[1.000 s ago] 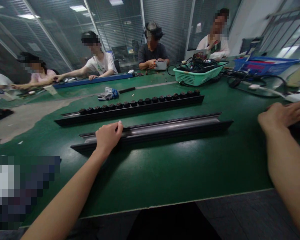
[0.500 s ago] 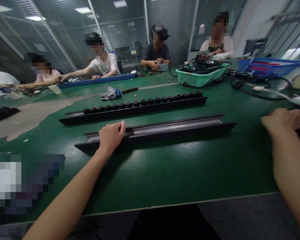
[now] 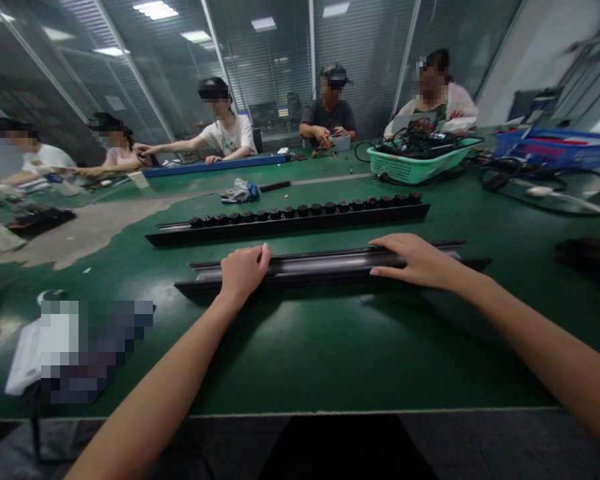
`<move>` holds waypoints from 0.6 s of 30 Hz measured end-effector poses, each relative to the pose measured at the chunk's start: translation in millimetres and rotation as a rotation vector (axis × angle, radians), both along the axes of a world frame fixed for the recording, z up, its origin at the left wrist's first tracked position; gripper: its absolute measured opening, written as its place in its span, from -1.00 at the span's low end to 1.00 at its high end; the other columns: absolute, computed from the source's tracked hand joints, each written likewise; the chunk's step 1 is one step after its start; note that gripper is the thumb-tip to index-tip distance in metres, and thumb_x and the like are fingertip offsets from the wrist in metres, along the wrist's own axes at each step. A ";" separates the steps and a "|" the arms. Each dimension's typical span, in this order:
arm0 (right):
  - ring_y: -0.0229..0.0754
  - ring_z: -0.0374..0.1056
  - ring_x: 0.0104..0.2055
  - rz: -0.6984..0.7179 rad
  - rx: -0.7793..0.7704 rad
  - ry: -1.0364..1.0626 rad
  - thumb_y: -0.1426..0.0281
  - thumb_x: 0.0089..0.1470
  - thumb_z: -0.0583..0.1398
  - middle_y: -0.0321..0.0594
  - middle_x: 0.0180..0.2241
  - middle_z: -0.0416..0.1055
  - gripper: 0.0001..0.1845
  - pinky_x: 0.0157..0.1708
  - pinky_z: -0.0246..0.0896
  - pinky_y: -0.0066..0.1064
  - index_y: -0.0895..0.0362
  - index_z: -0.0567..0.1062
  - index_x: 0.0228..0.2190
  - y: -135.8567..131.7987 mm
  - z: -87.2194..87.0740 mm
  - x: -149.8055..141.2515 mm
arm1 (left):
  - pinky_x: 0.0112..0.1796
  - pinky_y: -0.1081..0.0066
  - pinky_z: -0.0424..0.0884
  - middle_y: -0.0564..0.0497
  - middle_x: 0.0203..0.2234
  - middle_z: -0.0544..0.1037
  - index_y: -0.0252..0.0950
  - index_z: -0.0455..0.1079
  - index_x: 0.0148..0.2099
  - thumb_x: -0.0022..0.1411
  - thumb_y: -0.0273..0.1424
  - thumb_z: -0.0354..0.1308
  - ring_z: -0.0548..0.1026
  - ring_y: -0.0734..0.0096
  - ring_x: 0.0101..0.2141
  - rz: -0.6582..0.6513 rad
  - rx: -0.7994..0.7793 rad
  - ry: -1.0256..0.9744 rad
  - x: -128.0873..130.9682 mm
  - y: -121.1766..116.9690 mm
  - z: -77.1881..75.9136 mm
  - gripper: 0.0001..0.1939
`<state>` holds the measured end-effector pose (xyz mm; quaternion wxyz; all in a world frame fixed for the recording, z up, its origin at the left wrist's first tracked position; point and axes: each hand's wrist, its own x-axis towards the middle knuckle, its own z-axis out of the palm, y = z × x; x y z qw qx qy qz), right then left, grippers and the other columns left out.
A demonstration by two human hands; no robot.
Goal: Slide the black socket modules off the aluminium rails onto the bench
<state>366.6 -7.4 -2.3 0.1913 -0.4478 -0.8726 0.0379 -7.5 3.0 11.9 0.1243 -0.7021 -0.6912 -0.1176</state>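
Observation:
A long black trough-shaped rail (image 3: 320, 265) with a shiny grey inner face lies crosswise on the green table in front of me. My left hand (image 3: 243, 272) is closed over the rail's left part, its fingers wrapped on the far edge. Over the right part is my right hand (image 3: 413, 261), thumb and fingers spread across the channel; whether it touches the rail I cannot tell. Farther back lies a second black rail (image 3: 290, 223), parallel to the first, with a row of small round black parts (image 3: 303, 210) along it.
Behind the rails lie blue-grey gloves (image 3: 240, 191). A turquoise basket (image 3: 405, 168) of cables stands back right, beside a blue basket (image 3: 555, 150). A dark heap (image 3: 593, 260) is at the right, a blurred-out object (image 3: 100, 350) at the left. Several people sit along the far side.
My right hand has moved left from the dark heap to above the rail, fingers spread. My left hand stays on the rail. The whole view has shifted slightly.

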 end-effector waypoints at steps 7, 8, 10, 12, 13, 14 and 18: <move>0.19 0.43 -0.05 0.010 -0.027 -0.204 -0.30 0.04 0.14 0.06 -0.05 0.49 -0.15 -0.10 0.32 -0.08 0.09 0.45 0.08 15.5 2.1 -16.5 | -0.34 0.35 0.23 -0.16 -0.29 0.67 -0.22 0.60 -0.24 0.50 -0.12 -0.25 0.60 0.10 -0.25 -0.015 0.014 -0.015 -1.2 1.0 -1.9 -0.39; 0.18 0.43 -0.06 0.009 -0.054 -0.243 -0.31 0.02 0.15 0.06 -0.05 0.50 -0.15 -0.13 0.31 -0.11 0.09 0.46 0.05 17.8 6.5 -19.6 | -0.34 0.35 0.23 -0.16 -0.29 0.67 -0.22 0.61 -0.24 0.50 -0.12 -0.25 0.60 0.10 -0.25 -0.016 0.016 -0.016 -1.3 1.1 -2.4 -0.39; 0.18 0.45 -0.09 0.014 -0.115 -0.327 -0.31 -0.01 0.16 0.06 -0.04 0.52 -0.17 -0.20 0.30 -0.15 0.09 0.46 0.01 21.3 15.8 -27.0 | -0.34 0.35 0.23 -0.17 -0.30 0.67 -0.23 0.61 -0.24 0.51 -0.11 -0.26 0.61 0.09 -0.25 -0.013 0.022 -0.017 -1.5 0.9 -3.3 -0.37; 0.18 0.48 -0.11 0.035 -0.156 -0.393 -0.30 -0.01 0.17 0.04 -0.04 0.54 -0.20 -0.26 0.27 -0.19 0.07 0.46 0.00 23.2 23.1 -34.0 | -0.35 0.34 0.22 -0.17 -0.31 0.67 -0.24 0.60 -0.25 0.51 -0.11 -0.27 0.61 0.09 -0.25 -0.012 0.030 -0.017 -1.7 0.6 -3.4 -0.36; 0.17 0.49 -0.13 0.052 -0.162 -0.417 -0.29 -0.01 0.17 0.02 -0.05 0.56 -0.21 -0.29 0.25 -0.21 0.05 0.45 -0.01 23.4 25.4 -37.0 | -0.36 0.34 0.21 -0.16 -0.31 0.67 -0.24 0.60 -0.25 0.51 -0.11 -0.27 0.61 0.09 -0.26 -0.013 0.033 -0.016 -2.0 0.4 -3.1 -0.36; 0.16 0.49 -0.16 0.070 -0.158 -0.436 -0.29 -0.01 0.17 0.01 -0.07 0.57 -0.22 -0.32 0.22 -0.22 0.04 0.45 -0.01 23.1 27.0 -39.4 | -0.36 0.34 0.20 -0.16 -0.30 0.67 -0.23 0.60 -0.25 0.51 -0.11 -0.27 0.61 0.09 -0.26 -0.016 0.033 -0.016 -2.3 0.1 -2.5 -0.36; 0.10 0.49 -0.29 0.127 -0.113 -0.498 -0.30 0.02 0.13 -0.01 -0.19 0.59 -0.24 -0.39 0.12 -0.26 0.05 0.44 -0.05 14.3 27.0 -45.5 | -0.36 0.35 0.19 -0.15 -0.28 0.68 -0.23 0.59 -0.24 0.51 -0.12 -0.26 0.60 0.12 -0.24 -0.017 0.026 -0.020 -5.3 0.0 0.4 -0.39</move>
